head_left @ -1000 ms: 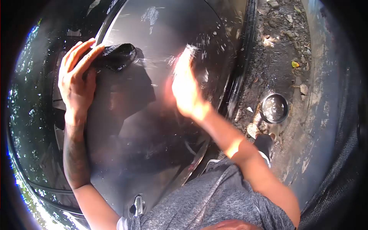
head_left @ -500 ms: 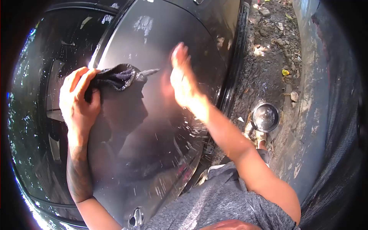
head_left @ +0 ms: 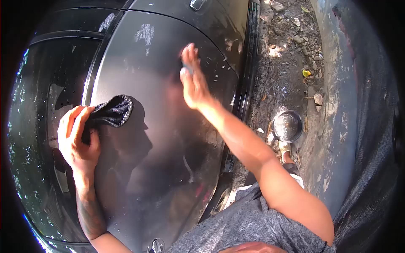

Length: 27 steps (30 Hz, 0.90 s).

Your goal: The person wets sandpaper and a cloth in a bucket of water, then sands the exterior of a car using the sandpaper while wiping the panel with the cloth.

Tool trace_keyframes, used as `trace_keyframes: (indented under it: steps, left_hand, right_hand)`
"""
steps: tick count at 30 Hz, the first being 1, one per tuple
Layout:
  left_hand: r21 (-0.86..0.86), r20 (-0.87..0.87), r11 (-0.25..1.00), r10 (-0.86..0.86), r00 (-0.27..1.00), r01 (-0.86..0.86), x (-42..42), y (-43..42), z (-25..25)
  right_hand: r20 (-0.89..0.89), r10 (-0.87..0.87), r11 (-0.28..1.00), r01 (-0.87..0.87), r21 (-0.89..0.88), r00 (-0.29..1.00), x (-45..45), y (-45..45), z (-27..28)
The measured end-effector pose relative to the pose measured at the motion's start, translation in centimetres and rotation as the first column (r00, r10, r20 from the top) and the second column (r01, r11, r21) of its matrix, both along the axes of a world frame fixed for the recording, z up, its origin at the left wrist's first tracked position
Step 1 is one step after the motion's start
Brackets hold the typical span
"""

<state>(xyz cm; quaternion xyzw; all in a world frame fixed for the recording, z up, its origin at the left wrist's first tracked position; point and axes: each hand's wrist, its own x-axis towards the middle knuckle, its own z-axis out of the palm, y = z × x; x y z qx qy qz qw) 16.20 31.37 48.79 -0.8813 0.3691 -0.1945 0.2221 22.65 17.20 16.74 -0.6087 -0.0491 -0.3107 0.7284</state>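
The left hand [head_left: 79, 141] has its fingers bent around the left end of a black cloth [head_left: 117, 110], gripping it; the cloth's loose end sticks out to the right over the dark car door [head_left: 126, 63]. The right hand [head_left: 193, 80] holds nothing that shows; its fingers are extended and close together, slightly blurred, with the palm facing left. Whether it touches the door cannot be told.

The cloth is by the left edge of the door, near the trim [head_left: 93, 76] along the car window [head_left: 63, 90]. A wide stretch of bare door lies between the two hands, crossed on the left by a shadow. On the far side a curved seam bounds the panel, and on the right a black sill [head_left: 249, 55] runs along the car's edge.

A near door handle [head_left: 156, 245] shows beside the grey shirt [head_left: 219, 219], and a far handle [head_left: 197, 4] sits beyond the seam. Right of the car, a bucket [head_left: 301, 126] of liquid stands on the muddy ground [head_left: 276, 86], just beyond a foot [head_left: 285, 151]. A yellow leaf [head_left: 306, 73] and stones lie farther off. A worn wall [head_left: 337, 109] closes in this narrow strip on the right.
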Motion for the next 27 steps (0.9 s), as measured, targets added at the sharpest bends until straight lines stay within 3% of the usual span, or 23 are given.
trace_keyframes:
  steps: [1,3,5,7,10,11,13,14,17,18,19,21,23,25,26,27]
  left_hand:
    - [-0.005,-0.014,1.000,0.002,1.000,-0.002,0.0,-0.1,0.0]
    - [-0.017,-0.013,1.000,0.014,1.000,-0.014,-0.5,0.0,-0.2]
    - [0.003,-0.008,1.000,0.000,1.000,0.000,0.1,0.1,0.0]
    - [-0.008,-0.008,1.000,0.008,1.000,-0.008,0.1,0.0,-0.1]
    - [-0.011,-0.012,1.000,0.000,1.000,0.000,-0.3,0.2,0.1]
    - [-0.004,-0.018,1.000,0.016,1.000,-0.016,-0.2,0.1,0.2]
    - [-0.015,-0.006,0.999,0.029,1.000,-0.029,0.1,-0.6,-0.1]
    - [0.002,0.006,1.000,0.000,1.000,0.000,-0.1,-1.2,-0.1]
    - [0.138,0.020,0.987,-0.086,0.996,0.082,0.0,-1.1,0.3]
    - [0.109,-0.007,0.991,-0.083,0.996,0.084,0.1,-0.9,0.4]
    - [0.067,-0.023,0.995,-0.076,0.997,0.077,0.3,-0.8,0.2]
    - [0.041,-0.011,0.997,-0.060,0.998,0.060,0.1,-1.0,-0.2]
    - [0.044,-0.043,0.998,-0.037,0.998,0.039,-0.3,-0.8,-0.1]
    - [0.033,-0.086,0.996,-0.076,0.993,0.079,-0.3,-1.5,0.1]
    - [0.020,-0.085,0.997,-0.074,0.994,0.076,-0.2,-1.3,0.0]
    - [0.017,-0.087,0.997,-0.074,0.993,0.076,-0.2,-1.3,-0.2]
  right_hand:
    - [-0.037,-0.072,0.997,0.072,0.002,0.997,2.1,-0.7,-0.8]
    - [-0.307,0.020,0.996,0.008,0.089,0.952,5.4,-3.6,0.4]
    - [-0.096,0.000,0.995,0.010,0.100,0.995,2.3,-0.2,1.1]
    - [-0.098,0.092,0.991,-0.081,0.106,0.991,2.0,-1.6,1.6]
    - [-0.334,0.044,0.977,0.029,0.212,0.941,5.8,-3.5,1.2]
    - [-0.070,-0.092,0.994,0.095,0.053,0.993,5.7,-0.9,-0.9]
    - [-0.078,0.071,0.995,-0.065,0.076,0.994,0.8,-0.3,1.8]
    - [-0.012,-0.039,0.999,0.039,-0.003,0.999,2.4,-0.5,0.2]
    - [-0.331,-0.032,0.991,0.072,0.111,0.943,6.6,-2.9,2.3]
    - [-0.153,-0.102,0.986,0.121,0.116,0.983,4.9,-0.9,3.4]
    - [-0.003,0.007,0.999,-0.007,-0.054,1.000,0.8,0.6,4.5]
    - [-0.067,-0.096,0.995,0.096,0.005,0.993,3.7,-1.0,3.2]
    - [-0.270,-0.075,0.994,0.093,0.053,0.960,5.9,-2.8,3.1]
    - [-0.104,-0.032,0.996,0.041,0.078,0.994,2.2,0.1,3.0]
    - [-0.093,0.074,0.994,-0.066,0.084,0.993,-0.2,0.3,3.1]
    - [-0.096,0.074,0.994,-0.066,0.081,0.993,0.8,-0.5,2.2]
